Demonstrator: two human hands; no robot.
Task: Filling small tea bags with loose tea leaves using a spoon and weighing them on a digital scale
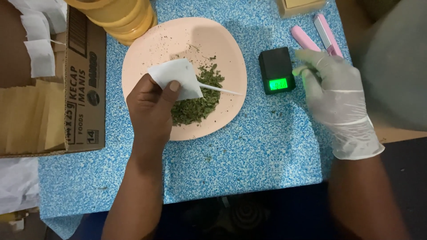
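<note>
Blue-and-white speckled tabletop [249, 151], filling the middle of the frame. Centre, slightly high: a pale pink round plate [147, 44] bearing a heap of dried green leaf flakes [198, 100]. Left hand [151, 109], bare, lies over the lower left part of the plate; its thumb and fingers are pinched shut on a small white paper sachet [175, 75], held above the flakes, with a thin white strip [220, 90] running from it to the right across the plate. Right of centre: a small black pocket scale [275, 66] with a lit green display, standing on the table just beside the plate. Right hand [336, 95], in a white glove, rests beside the scale; fingers loosely curled, fingertips near its right edge, holding nothing visible. Upper right: two pink flat tools [318, 33], partly behind the glove. Left edge: a brown cardboard box [84, 102] with white paper sachets [38, 40] above it. Top, left of centre: stacked yellow containers [124, 18]
</note>
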